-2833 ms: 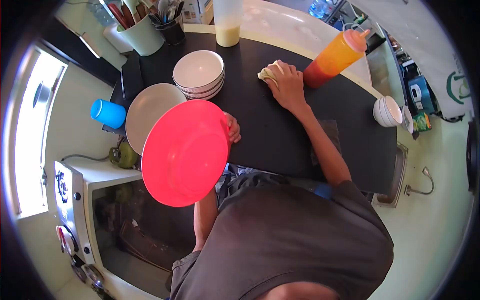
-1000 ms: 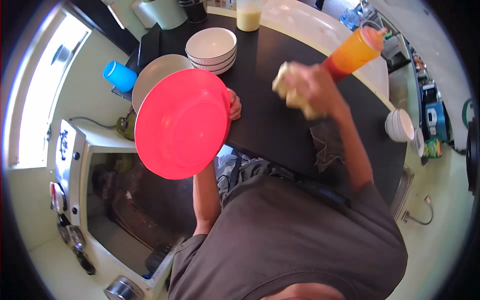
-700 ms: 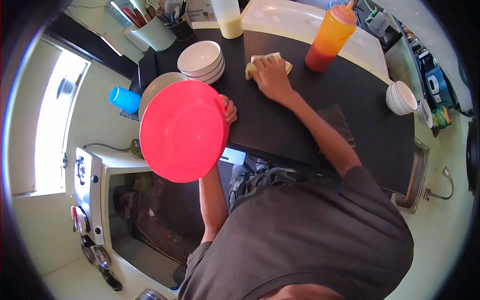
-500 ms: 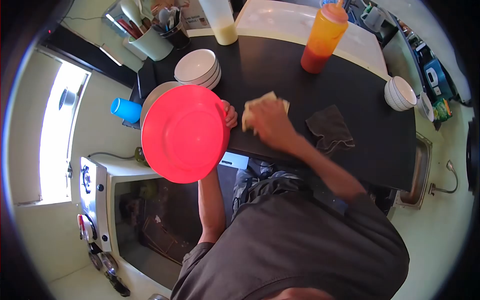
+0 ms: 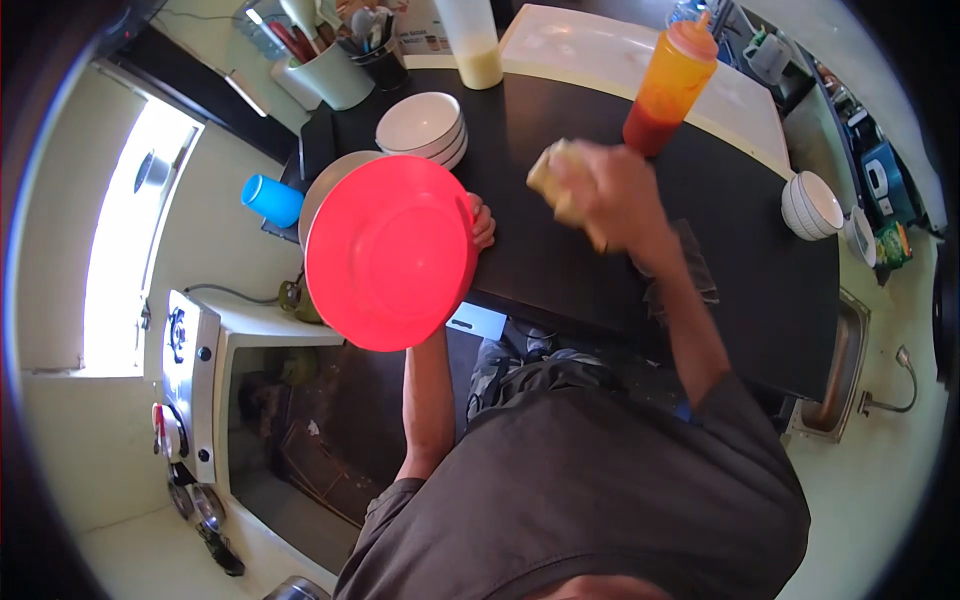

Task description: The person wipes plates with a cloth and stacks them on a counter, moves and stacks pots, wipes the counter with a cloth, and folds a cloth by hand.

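Gripping 1 shiny round pink bowl (image 5: 390,255) at left, left hand (image 5: 483,222); blurred right hand (image 5: 617,193) clutching 1 bunched yellow cloth (image 5: 546,181).

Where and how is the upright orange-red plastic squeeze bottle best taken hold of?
Probably around mid-body: the squeeze bottle stands upright, and its narrow nozzle offers little grip. I'd come level from the person's right, over bare black tabletop; the right hand, on the near side, holds a crumpled yellowish cloth and would need freeing.
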Available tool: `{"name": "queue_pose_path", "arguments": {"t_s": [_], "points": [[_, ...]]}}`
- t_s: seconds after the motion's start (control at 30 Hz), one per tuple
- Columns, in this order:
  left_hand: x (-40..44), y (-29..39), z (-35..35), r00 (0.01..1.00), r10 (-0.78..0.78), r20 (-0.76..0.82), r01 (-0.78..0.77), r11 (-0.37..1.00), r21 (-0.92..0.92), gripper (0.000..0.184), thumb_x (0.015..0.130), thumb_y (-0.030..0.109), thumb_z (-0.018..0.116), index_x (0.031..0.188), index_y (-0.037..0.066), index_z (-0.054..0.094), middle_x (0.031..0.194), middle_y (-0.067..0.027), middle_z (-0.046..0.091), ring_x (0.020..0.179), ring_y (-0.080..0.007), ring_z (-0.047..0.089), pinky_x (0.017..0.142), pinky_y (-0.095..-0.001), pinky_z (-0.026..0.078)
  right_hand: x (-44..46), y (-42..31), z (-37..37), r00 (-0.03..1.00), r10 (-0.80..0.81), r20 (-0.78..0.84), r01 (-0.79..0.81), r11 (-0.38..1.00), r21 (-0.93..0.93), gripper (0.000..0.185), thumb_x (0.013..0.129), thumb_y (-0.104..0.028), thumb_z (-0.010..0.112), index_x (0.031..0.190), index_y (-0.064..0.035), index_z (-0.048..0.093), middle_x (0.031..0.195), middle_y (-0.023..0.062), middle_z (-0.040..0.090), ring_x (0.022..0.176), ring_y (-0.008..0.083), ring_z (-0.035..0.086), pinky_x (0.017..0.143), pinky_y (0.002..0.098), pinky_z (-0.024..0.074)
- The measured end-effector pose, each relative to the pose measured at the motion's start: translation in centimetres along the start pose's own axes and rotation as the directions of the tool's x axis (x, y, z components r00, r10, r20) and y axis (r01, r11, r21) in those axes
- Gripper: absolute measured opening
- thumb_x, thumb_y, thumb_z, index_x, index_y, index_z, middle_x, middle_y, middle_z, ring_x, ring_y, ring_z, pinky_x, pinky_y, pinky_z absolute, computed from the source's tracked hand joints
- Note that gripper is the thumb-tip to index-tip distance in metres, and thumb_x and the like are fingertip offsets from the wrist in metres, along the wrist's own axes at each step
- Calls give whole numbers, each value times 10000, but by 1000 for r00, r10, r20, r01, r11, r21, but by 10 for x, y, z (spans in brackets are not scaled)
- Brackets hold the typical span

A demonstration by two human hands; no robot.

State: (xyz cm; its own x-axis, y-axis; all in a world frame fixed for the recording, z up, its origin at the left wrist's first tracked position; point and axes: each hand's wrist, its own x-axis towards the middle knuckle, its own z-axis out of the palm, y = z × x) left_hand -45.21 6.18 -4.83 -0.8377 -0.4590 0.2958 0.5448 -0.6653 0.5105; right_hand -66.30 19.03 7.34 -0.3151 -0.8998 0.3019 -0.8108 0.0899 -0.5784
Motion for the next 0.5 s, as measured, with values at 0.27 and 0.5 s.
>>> {"name": "queue_pose_path", "arguments": {"t_s": [0.27,0.5], "points": [[-10,-3,2,998,51,-38,-51,999,6,404,928,427,564,951,26,527,787,-43,499,723,-136,460,665,-251,365,55,58,90,953,-302,3,292,919,-266,368,879,-411,608,882,-46,652,826,152,671,808,327,657,703,477,502],[-10,-1,0,1000,21,21,-21,1000,8,424,923,412,582,987,-5,540,833,-53,509,755,-150,466,690,-263,374,-45,12,88,894,-447,-17,411,836,-363,240,861,-310,648,877,-74,607,864,78,583,885,251,563,761,422,404]]}}
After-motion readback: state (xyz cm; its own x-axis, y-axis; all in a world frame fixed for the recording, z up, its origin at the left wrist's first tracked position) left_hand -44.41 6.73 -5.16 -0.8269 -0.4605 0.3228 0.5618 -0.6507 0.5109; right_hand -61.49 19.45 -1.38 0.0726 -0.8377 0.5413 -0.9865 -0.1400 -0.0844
